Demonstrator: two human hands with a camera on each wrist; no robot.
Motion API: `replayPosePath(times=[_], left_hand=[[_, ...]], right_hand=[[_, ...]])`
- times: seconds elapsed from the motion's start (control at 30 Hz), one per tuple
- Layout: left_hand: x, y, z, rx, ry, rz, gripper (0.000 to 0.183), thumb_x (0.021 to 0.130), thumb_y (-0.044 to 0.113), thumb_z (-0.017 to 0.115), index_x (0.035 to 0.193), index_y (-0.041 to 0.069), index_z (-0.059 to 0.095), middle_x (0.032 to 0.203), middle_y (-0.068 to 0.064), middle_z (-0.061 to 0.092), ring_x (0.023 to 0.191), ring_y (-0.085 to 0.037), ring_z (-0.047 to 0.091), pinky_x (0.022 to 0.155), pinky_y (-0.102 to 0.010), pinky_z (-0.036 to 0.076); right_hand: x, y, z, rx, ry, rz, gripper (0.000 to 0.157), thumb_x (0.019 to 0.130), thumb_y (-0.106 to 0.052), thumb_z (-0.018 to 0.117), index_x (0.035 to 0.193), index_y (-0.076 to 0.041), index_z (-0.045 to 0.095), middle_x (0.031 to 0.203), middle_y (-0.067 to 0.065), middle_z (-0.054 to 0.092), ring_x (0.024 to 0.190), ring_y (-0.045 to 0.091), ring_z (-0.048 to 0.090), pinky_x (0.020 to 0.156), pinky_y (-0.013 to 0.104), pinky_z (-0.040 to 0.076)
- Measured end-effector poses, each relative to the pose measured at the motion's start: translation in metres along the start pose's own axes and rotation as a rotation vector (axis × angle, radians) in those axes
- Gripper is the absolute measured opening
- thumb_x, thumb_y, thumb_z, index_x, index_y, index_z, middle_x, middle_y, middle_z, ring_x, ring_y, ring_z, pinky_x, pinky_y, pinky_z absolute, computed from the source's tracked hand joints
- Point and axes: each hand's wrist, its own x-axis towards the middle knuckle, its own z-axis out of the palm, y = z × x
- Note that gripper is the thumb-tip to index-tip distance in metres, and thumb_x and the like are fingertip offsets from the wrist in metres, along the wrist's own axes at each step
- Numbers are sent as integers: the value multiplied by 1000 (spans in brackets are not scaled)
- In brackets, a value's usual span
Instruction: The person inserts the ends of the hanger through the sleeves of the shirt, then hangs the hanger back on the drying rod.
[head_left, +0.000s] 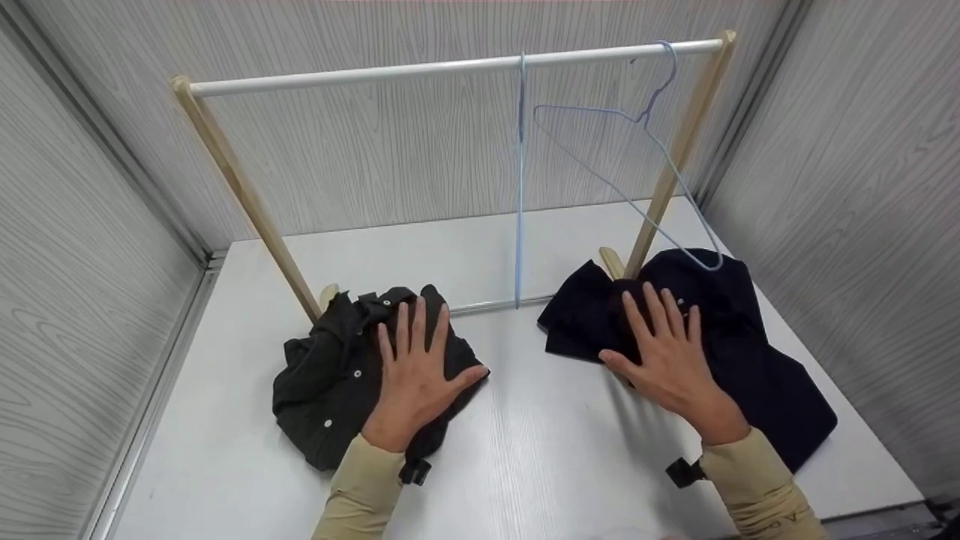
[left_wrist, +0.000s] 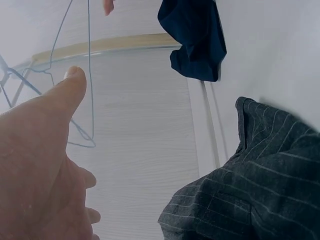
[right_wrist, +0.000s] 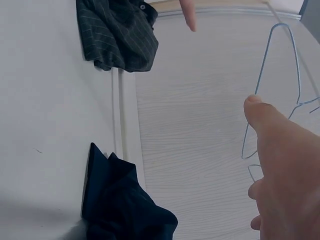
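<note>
1. My left hand (head_left: 411,379) lies flat, fingers spread, on the grey striped shirt (head_left: 341,379) at lower left; no grip, so it could slide on the desk (head_left: 525,427)
2. My right hand (head_left: 671,360) presses spread on the navy garment (head_left: 750,352) at centre right; lifting may snag the blue hanger (head_left: 637,165) touching it
</note>
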Motion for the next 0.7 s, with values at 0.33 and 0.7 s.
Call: replayPosePath(times=[0.33,0.7], left_hand=[[3,15,10,-49,12,68,101,84,72,56,159,14,19,166,-18,9,154,-40,4,119,-65,3],[14,45,21,-120,0,130,97,89,71,51,159,14,18,166,-17,10,154,-39,5,120,-64,3]], right_hand=[[-2,3,-1,-4,-10,24,88,92,-61,55,159,-16,19,166,19,10,152,44,6,115,70,1],[-10,14,-6,15,-6,57,83,96,-56,53,159,-14,20,165,21,12,151,45,8,114,72,1]])
